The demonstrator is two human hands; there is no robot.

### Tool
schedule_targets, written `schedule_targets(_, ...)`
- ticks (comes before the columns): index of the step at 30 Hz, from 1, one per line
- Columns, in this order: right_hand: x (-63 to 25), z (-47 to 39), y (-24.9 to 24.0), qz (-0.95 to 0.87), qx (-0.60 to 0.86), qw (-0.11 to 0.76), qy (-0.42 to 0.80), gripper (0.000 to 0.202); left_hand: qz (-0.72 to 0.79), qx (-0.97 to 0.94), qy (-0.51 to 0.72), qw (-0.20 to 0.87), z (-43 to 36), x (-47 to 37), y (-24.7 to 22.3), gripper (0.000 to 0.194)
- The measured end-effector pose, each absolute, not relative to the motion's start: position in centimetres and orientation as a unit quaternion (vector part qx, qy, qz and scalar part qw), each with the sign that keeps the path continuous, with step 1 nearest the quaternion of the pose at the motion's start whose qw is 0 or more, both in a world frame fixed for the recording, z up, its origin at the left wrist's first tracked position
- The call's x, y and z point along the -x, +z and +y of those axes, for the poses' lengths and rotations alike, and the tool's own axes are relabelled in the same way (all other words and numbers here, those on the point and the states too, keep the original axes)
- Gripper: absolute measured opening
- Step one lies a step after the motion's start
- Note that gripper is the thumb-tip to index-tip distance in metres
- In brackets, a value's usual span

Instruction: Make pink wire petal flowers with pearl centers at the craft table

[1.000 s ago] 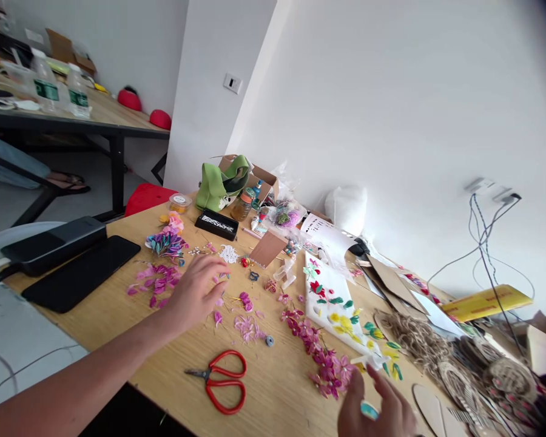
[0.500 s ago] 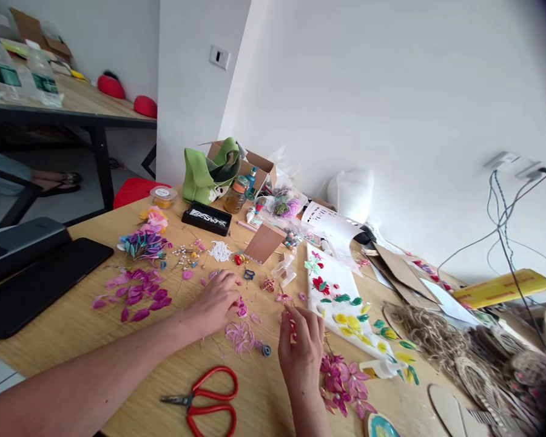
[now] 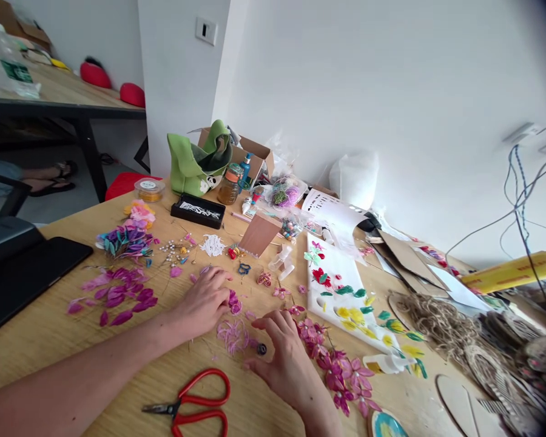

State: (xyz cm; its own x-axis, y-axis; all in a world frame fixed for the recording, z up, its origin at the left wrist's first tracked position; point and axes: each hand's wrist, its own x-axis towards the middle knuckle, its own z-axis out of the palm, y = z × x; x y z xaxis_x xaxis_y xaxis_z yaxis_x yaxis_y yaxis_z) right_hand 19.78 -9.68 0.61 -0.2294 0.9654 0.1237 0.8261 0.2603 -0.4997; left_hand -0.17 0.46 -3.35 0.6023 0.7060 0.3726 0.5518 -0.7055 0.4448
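My left hand (image 3: 204,306) rests low over the table with curled fingers, closed at the edge of a small magenta flower (image 3: 235,302); the exact grip is hidden behind the fingers. To its right, my right hand (image 3: 284,355) is open, thumb and fingers apart on either side of a small dark spool (image 3: 261,349). Between the hands lies a loose heap of thin pink strips (image 3: 233,335). Red-handled scissors (image 3: 195,400) lie in front. Beyond my right wrist spreads a cluster of magenta wire flowers (image 3: 341,376).
Loose magenta petals (image 3: 122,291) lie at left near a black tablet-like slab (image 3: 36,282). Farther back are a black tray (image 3: 198,211), a green bag (image 3: 195,161) and a brown block (image 3: 260,235). At right are a white foam board (image 3: 332,303), a glue bottle (image 3: 389,364) and twine (image 3: 437,315).
My right hand has moved left from beside the magenta flower cluster to the dark spool, its fingers spreading apart. The left hand stays by the small flower. The view has shifted slightly.
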Motion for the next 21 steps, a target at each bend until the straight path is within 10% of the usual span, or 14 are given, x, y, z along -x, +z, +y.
schedule_targets(21, -21.5, -10.0, -0.1, -0.731, 0.651, 0.142, 0.148, 0.019, 0.369, -0.858, 0.295, 0.202, 0.7, 0.0, -2.7, 0.016)
